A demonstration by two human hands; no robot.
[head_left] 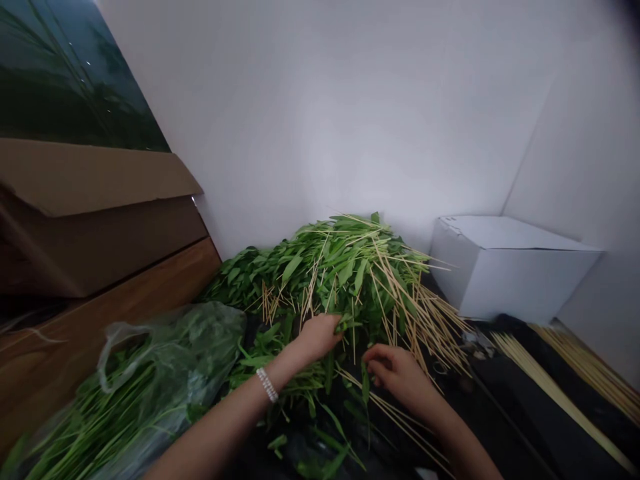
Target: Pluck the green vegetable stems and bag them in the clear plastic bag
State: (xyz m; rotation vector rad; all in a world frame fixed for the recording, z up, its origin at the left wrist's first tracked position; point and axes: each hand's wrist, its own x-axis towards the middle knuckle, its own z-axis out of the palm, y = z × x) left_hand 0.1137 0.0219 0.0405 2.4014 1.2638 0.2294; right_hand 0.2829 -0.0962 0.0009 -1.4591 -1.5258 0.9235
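Your left hand has its fingers pressed together on a green sprig. Your right hand is just beside it, with its fingers curled. A long leaf hangs by those fingertips, but I can't tell if they are pinching it. You have a white beaded bracelet on your left wrist. A small bunch of greens lies under that wrist. A few thin sticks lie under your right hand. Past both hands is a big leafy pile, with lots of tan sticks poking out to the right. Left of your left hand is a see-through bag of green stems. Far right of your right hand is a white box.
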